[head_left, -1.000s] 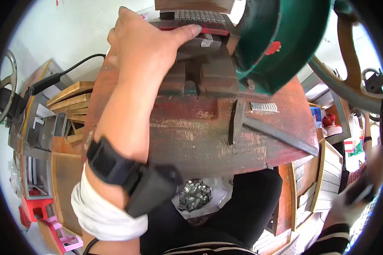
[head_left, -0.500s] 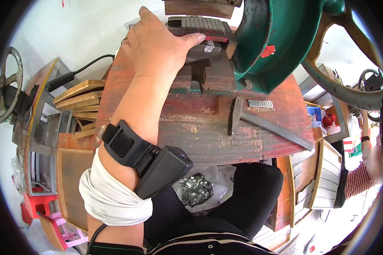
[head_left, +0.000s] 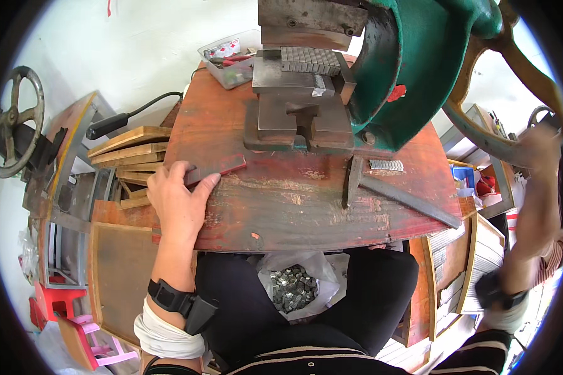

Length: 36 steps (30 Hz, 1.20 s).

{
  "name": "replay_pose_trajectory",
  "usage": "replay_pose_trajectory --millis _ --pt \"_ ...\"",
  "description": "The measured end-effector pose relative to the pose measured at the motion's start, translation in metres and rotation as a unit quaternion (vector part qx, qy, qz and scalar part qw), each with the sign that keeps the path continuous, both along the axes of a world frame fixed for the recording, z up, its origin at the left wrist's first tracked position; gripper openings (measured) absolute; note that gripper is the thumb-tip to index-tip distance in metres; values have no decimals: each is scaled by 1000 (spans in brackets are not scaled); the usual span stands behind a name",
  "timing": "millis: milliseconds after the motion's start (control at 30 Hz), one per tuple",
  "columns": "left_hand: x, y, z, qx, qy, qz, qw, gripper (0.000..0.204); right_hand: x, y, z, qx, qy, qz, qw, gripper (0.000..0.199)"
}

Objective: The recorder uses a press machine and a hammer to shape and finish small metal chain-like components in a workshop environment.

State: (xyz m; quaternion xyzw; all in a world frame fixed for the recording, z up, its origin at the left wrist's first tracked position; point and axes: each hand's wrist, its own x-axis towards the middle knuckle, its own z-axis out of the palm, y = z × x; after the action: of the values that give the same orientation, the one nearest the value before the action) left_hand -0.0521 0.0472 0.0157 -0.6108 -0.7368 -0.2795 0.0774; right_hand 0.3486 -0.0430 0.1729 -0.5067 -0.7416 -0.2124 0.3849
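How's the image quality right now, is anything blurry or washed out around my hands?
Head view: the right hand is smeared, probably by motion, near the right rim; the left hand and the hammer look fairly crisp. Also head view: the lower right is washed out, and a dark circular border hides the corners.

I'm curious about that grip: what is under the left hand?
The left hand holds a dark, partly red bar over the wooden tabletop. The bar's gripped part and the tabletop directly beneath the hand are covered.
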Motion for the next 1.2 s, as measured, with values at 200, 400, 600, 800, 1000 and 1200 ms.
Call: replay_pose_trajectory --millis 200,400,600,800,1000,1200 --pt "34 43 29 144 -11 -208 967 43 -46 -4 -123 -188 -44 171 966 29" --pt "105 113 65 185 29 -358 915 43 -53 -15 -158 -224 30 162 961 25" --pt "127 122 75 123 55 -330 934 38 -57 -15 -150 -215 66 199 954 29" --pt "136 104 69 244 26 -310 919 39 -36 -8 -134 -161 80 138 974 29" --pt "125 101 73 141 -37 -282 948 36 -18 18 -128 -141 83 62 985 23" --pt "75 9 66 55 -277 -349 894 39 -9 23 -142 -172 61 67 981 30"
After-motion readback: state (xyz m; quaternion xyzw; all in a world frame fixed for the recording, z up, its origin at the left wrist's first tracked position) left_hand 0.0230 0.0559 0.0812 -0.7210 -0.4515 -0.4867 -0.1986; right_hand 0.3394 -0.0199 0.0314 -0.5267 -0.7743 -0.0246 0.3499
